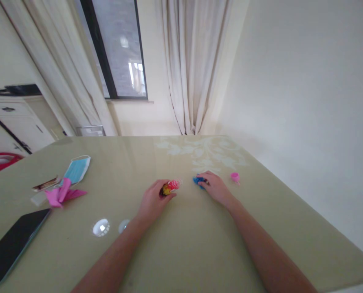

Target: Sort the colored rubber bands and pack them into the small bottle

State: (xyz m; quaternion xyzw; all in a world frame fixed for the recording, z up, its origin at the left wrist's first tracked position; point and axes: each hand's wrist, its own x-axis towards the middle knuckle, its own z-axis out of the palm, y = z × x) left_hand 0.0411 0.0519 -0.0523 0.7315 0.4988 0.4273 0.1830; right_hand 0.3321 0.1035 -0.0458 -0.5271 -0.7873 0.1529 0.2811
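Observation:
My left hand rests low over the table, its fingers curled round a small red, yellow and dark item. Thin, pale wisps show at the red end, and its exact kind is too small to make out. To the right, my right hand has its thumb and fingers closed on a small bright blue item, partly hidden by the fingers. A gap of table separates the two items. Right of my right hand lies a small pink piece, rounded with a thin tail.
Leftward on the glossy table are a folded pink paper shape, a blue face mask and a brownish strip. A dark-screened tablet or phone lies at the near left. A wall borders the right edge.

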